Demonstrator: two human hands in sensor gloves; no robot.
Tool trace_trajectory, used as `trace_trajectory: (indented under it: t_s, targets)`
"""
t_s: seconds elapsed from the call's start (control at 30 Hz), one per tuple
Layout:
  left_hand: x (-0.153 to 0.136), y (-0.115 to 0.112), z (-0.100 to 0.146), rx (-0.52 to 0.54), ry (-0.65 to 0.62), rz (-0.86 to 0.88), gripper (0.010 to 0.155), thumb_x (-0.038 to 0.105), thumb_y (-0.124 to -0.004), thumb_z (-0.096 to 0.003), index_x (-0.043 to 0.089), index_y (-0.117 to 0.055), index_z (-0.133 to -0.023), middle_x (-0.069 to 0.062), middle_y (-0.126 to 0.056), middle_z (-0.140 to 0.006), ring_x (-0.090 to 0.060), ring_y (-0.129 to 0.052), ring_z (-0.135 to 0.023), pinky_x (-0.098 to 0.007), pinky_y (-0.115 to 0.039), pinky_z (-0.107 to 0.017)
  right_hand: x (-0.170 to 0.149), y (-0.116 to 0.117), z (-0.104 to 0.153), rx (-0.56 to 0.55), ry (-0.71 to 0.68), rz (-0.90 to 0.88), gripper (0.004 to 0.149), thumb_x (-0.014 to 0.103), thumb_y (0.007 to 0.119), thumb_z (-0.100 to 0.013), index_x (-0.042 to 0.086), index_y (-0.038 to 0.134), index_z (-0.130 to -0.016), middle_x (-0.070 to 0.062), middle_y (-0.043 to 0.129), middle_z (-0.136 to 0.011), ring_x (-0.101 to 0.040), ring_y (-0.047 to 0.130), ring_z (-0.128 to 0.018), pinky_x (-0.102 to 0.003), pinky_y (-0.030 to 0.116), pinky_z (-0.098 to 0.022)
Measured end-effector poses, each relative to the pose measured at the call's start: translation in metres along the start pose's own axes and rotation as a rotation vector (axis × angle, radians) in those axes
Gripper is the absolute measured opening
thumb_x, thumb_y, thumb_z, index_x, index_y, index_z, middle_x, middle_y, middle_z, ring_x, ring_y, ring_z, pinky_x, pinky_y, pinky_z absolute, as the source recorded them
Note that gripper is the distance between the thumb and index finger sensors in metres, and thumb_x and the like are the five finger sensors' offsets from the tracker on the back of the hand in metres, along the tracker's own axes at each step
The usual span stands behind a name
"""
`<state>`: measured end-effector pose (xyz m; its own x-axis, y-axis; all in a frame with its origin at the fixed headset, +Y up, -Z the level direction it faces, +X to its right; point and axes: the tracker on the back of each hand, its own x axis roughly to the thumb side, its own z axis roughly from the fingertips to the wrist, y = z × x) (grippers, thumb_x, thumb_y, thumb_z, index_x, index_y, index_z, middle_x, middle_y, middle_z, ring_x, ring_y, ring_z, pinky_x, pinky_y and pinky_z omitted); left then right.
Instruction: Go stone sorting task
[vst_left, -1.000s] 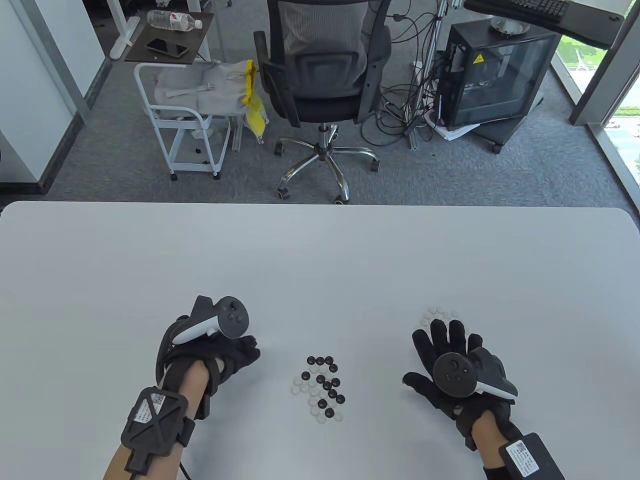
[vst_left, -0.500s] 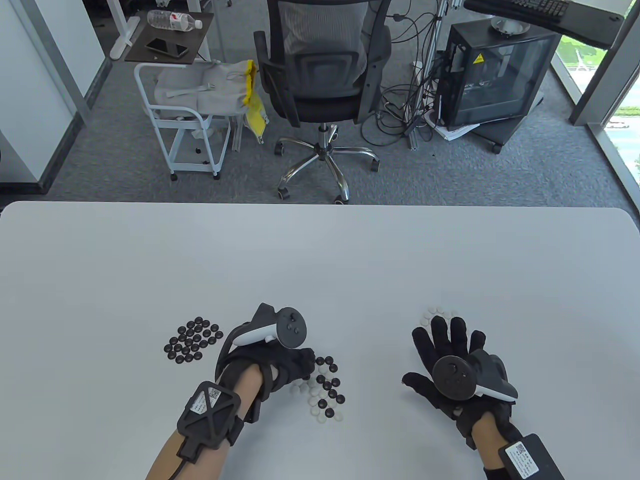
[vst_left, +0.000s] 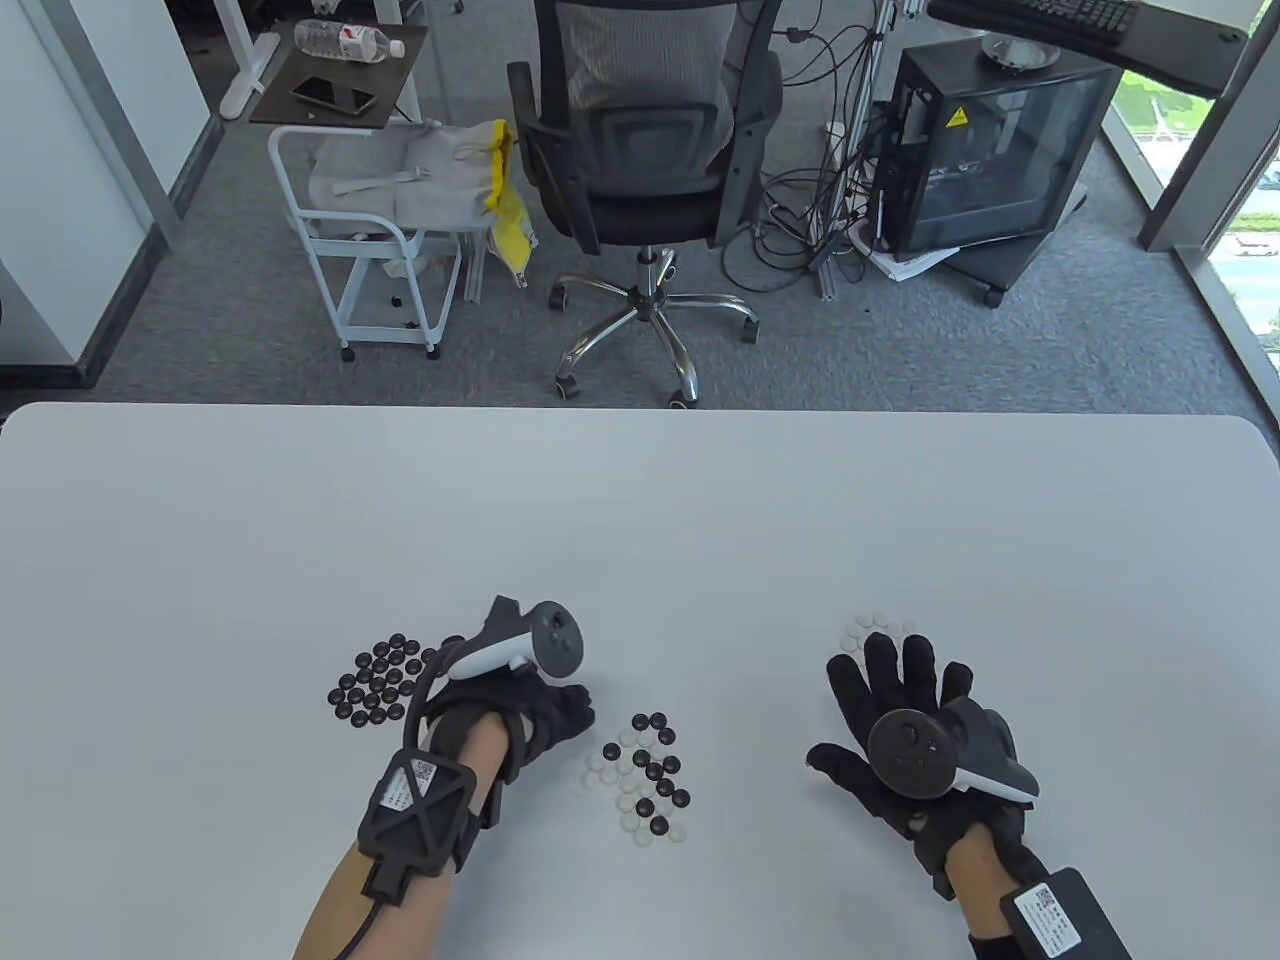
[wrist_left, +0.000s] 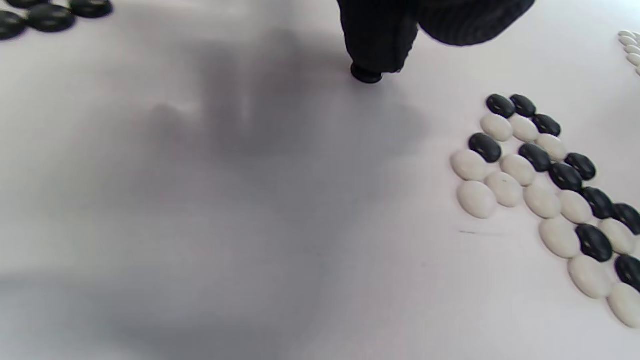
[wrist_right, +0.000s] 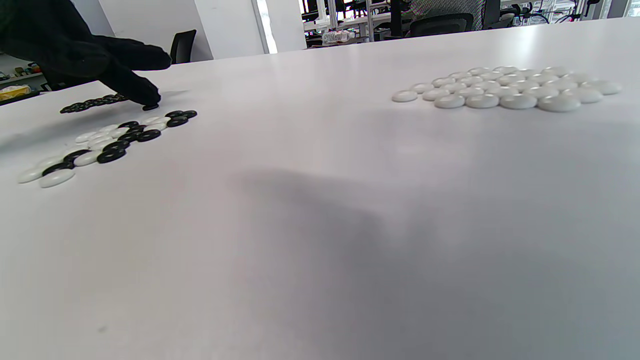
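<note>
The mixed cluster (vst_left: 642, 778) of black and white Go stones lies on the white table (vst_left: 640, 520), and everything else sits around it. Just left of the cluster the left hand (vst_left: 535, 715) has its fingers curled downward; the table view hides what is under them, but the left wrist view shows a single black stone (wrist_left: 366, 75) pinched at the fingertips (wrist_left: 380, 47), touching or just above the table surface, apart from the cluster. Further left of the cluster, past that hand, lies the sorted black pile (vst_left: 383, 680), seen only as a few stones at the top corner of the left wrist view. Well right of the cluster the right hand (vst_left: 900, 715) lies flat with fingers spread, holding nothing. Its fingers partly cover the sorted white pile (vst_left: 872, 628) from above, while the right wrist view shows that pile whole, its stones packed closely together
</note>
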<state>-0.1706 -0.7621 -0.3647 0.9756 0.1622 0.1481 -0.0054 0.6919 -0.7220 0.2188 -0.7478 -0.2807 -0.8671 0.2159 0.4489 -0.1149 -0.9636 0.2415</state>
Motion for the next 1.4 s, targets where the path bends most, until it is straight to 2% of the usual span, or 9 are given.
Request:
trace_trajectory:
  t_s: [0.1,0.3,0.6,0.83,0.93,1.07,1.2,1.4]
  targets:
    - [-0.029,0.003,0.008,0.003,0.07,0.048,0.063,0.054,-0.052,-0.0528,0.036,-0.062,-0.112,-0.021,0.007,-0.116,-0.054,0.014,-0.095,-0.081,0.001,-0.05,0.0,0.0,0.0,-0.002,0.0,0.0,0.087,0.052,0.048,-0.061,-0.006,0.016,-0.117,-0.049,0.001,-0.108,-0.07,-0.009,-0.087,-0.086,0.002,-0.049]
    - [-0.067,0.002,0.02,0.017,0.162,0.094,0.063,0.054,-0.053,-0.0527,0.035,-0.065,-0.112,-0.018,0.01,-0.114,-0.052,0.018,-0.092,-0.079,0.005,-0.047,-0.001,0.001,0.0,0.01,0.004,-0.002,0.087,0.052,0.048,-0.061,-0.006,0.016,-0.117,-0.049,0.001,-0.108,-0.07,-0.009,-0.086,-0.086,0.002,-0.049]
    - [-0.095,0.0,0.033,0.02,0.247,0.105,0.063,0.054,-0.053,-0.0525,0.035,-0.065,-0.112,-0.017,0.012,-0.112,-0.051,0.02,-0.091,-0.078,0.006,-0.047,0.0,0.001,-0.001,0.028,0.011,-0.005,0.087,0.052,0.048,-0.061,-0.006,0.016,-0.117,-0.049,0.001,-0.108,-0.07,-0.009,-0.086,-0.086,0.002,-0.049]
    - [-0.107,0.001,0.038,0.023,0.272,0.151,0.064,0.054,-0.053,-0.0525,0.034,-0.065,-0.112,-0.017,0.013,-0.112,-0.051,0.02,-0.092,-0.078,0.006,-0.047,0.0,0.001,-0.002,0.034,0.014,-0.01,0.087,0.052,0.048,-0.061,-0.006,0.016,-0.117,-0.049,0.001,-0.108,-0.07,-0.008,-0.086,-0.086,0.002,-0.049]
    - [-0.099,0.007,0.044,0.05,0.262,0.122,0.064,0.054,-0.054,-0.0527,0.033,-0.064,-0.113,-0.018,0.012,-0.112,-0.052,0.019,-0.092,-0.079,0.005,-0.047,-0.001,0.001,-0.002,0.033,0.015,-0.012,0.087,0.052,0.048,-0.061,-0.006,0.016,-0.117,-0.049,0.001,-0.108,-0.07,-0.008,-0.086,-0.086,0.002,-0.049]
    - [-0.074,0.016,0.053,0.082,0.18,0.075,0.064,0.054,-0.054,-0.0531,0.032,-0.066,-0.112,-0.019,0.008,-0.114,-0.053,0.017,-0.093,-0.079,0.004,-0.047,-0.001,0.002,-0.002,0.037,0.016,-0.013,0.087,0.052,0.048,-0.061,-0.006,0.016,-0.117,-0.049,0.001,-0.108,-0.07,-0.008,-0.086,-0.085,0.002,-0.05]
    - [-0.037,0.02,0.059,0.09,0.043,0.029,0.064,0.055,-0.056,-0.0534,0.029,-0.077,-0.108,-0.022,-0.002,-0.118,-0.055,0.009,-0.096,-0.079,0.0,-0.048,-0.001,0.002,-0.002,0.039,0.016,-0.014,0.086,0.052,0.048,-0.061,-0.006,0.016,-0.117,-0.049,0.001,-0.108,-0.07,-0.008,-0.086,-0.085,0.002,-0.05]
    - [0.018,0.014,0.057,0.072,-0.089,-0.096,0.063,0.055,-0.057,-0.0533,0.03,-0.08,-0.106,-0.022,-0.007,-0.119,-0.056,0.006,-0.097,-0.08,-0.002,-0.048,-0.001,0.002,-0.002,0.042,0.016,-0.017,0.086,0.052,0.048,-0.061,-0.006,0.016,-0.117,-0.049,0.001,-0.108,-0.07,-0.008,-0.086,-0.086,0.002,-0.05]
